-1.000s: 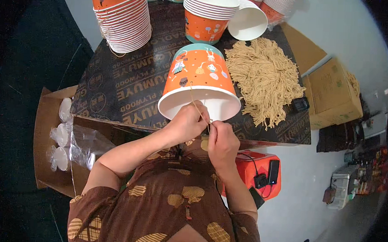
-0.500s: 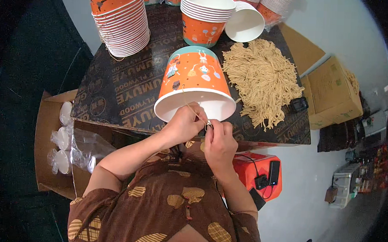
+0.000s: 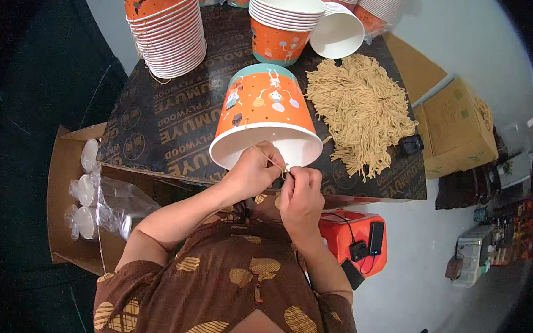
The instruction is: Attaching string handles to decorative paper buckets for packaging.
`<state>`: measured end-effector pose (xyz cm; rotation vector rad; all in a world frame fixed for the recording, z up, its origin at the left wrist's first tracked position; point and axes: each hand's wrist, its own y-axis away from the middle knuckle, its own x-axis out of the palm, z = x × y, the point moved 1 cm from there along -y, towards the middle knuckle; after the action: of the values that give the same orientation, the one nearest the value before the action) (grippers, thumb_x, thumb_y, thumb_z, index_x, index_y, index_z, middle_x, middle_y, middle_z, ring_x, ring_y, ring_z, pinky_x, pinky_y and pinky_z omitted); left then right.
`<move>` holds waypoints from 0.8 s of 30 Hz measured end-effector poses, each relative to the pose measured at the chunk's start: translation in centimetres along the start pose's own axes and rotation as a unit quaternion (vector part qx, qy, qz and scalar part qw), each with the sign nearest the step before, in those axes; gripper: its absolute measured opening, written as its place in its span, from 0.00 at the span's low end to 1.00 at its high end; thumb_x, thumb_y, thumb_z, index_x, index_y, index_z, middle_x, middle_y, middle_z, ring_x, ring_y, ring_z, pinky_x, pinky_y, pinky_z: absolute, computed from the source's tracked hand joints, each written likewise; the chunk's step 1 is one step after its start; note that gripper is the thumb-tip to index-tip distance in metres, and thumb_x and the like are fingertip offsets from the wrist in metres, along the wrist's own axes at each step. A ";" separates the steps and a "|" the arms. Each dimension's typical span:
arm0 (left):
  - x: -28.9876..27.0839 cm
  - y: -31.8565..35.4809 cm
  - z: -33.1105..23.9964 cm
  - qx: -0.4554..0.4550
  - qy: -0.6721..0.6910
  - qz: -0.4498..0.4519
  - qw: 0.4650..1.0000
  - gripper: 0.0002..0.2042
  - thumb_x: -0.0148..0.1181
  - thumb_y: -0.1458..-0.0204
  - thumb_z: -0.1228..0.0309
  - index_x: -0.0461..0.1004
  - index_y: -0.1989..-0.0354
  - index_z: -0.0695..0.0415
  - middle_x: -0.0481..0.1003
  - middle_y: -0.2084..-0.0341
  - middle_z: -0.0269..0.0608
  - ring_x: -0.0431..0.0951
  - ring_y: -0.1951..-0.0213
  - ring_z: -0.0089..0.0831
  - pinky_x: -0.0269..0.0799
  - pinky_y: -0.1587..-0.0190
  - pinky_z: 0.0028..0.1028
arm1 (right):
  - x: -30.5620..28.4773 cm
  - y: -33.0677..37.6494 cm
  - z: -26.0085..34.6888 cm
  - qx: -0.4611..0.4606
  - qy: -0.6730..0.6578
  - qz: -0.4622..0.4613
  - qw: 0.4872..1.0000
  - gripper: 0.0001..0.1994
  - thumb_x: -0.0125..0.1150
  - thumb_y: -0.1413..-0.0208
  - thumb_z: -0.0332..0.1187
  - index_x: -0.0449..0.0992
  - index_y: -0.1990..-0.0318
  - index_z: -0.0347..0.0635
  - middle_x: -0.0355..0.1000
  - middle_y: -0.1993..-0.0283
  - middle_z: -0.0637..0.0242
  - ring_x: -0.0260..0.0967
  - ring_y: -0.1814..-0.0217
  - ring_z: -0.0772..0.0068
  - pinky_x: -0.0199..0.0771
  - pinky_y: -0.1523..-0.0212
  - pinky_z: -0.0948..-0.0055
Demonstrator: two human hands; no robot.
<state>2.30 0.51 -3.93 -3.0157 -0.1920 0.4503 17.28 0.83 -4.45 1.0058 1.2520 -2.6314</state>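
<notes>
An orange paper bucket (image 3: pixel 268 104) with party figures and a teal base lies on its side, its white open mouth toward me. Inside the lower rim, my left hand (image 3: pixel 254 171) pinches a thin tan cord (image 3: pixel 271 159), which runs up over the bucket's mouth. Close beside it, my right hand (image 3: pixel 302 198) is closed at the cord's end, fingertips nearly touching the left ones. A small dark bit shows between the right fingers; I cannot make out what it is. To the right lies a heap of tan cords (image 3: pixel 361 108).
Nested buckets (image 3: pixel 168 40) stand tall at the back left, with a shorter stack (image 3: pixel 284 27) at centre and a tipped bucket (image 3: pixel 337 34) beside it. The dark plywood table (image 3: pixel 144 116) ends near my waist. At left, a cardboard box (image 3: pixel 69 199) holds wrapped white rounds; a red stool (image 3: pixel 335 235) stands right.
The bucket has rolled slightly to the left, its printed figures shifting the same way. Both hands stay at its rim with the cord.
</notes>
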 end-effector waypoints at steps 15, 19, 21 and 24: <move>0.0 -0.1 0.0 -0.020 0.025 0.015 0.999 0.02 0.58 0.52 0.80 0.76 0.72 0.66 0.72 0.70 0.46 0.75 0.67 0.33 0.71 0.64 0.29 | 0.2 0.3 0.1 0.005 0.045 0.013 0.999 0.10 0.61 0.49 0.21 0.71 0.59 0.38 0.68 0.62 0.56 0.73 0.67 0.52 0.73 0.70 0.61; 0.6 -0.1 0.1 0.013 0.017 0.016 1.000 0.02 0.56 0.49 0.84 0.73 0.72 0.65 0.70 0.69 0.36 0.72 0.73 0.20 0.69 0.73 0.22 | 0.5 0.5 -0.4 -0.017 0.001 -0.003 1.000 0.10 0.60 0.49 0.18 0.69 0.60 0.37 0.70 0.65 0.55 0.73 0.69 0.52 0.73 0.70 0.62; 0.7 -0.1 0.4 0.016 0.018 0.013 1.000 0.02 0.56 0.49 0.84 0.73 0.72 0.65 0.70 0.69 0.36 0.72 0.73 0.20 0.70 0.73 0.22 | 0.6 0.5 -0.6 -0.024 -0.013 -0.013 1.000 0.10 0.60 0.48 0.18 0.69 0.60 0.36 0.71 0.66 0.55 0.73 0.70 0.54 0.73 0.71 0.64; 0.7 -0.1 0.3 0.017 0.016 0.010 1.000 0.02 0.57 0.49 0.83 0.73 0.72 0.65 0.71 0.69 0.35 0.72 0.72 0.20 0.70 0.72 0.22 | 0.7 0.5 -1.0 0.008 -0.055 -0.029 0.998 0.11 0.61 0.49 0.18 0.69 0.59 0.36 0.72 0.67 0.55 0.72 0.73 0.59 0.72 0.72 0.67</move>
<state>2.81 0.70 -4.43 -2.9925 -0.1504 0.4021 17.45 1.40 -5.62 0.8256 1.2561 -2.7022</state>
